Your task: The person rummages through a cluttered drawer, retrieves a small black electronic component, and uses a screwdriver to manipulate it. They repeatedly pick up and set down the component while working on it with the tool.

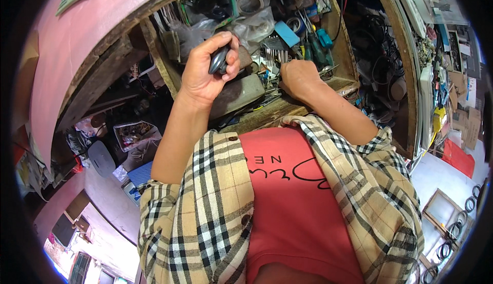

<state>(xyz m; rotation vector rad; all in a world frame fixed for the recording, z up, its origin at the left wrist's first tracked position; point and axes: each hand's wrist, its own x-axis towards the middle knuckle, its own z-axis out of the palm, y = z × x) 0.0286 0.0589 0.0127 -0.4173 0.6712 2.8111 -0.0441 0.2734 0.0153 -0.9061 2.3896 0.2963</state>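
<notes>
My left hand (208,66) is raised over an open wooden drawer (345,81) and is closed around a small dark rounded object (218,60). My right hand (298,76) reaches down into the drawer among the clutter, palm down; its fingers are hidden, so I cannot tell whether it grips anything. Beside the right hand lie screwdrivers with teal handles (321,43), a blue flat piece (286,33) and a roll of tape (250,2). A grey oblong case (239,94) sits at the drawer's front, under my left wrist.
A pink tabletop (77,43) curves over the drawer on the left. Below it are a box of small parts (132,132) and a white round object (101,158). On the right stand shelves (436,79) crowded with tools, cables and packets.
</notes>
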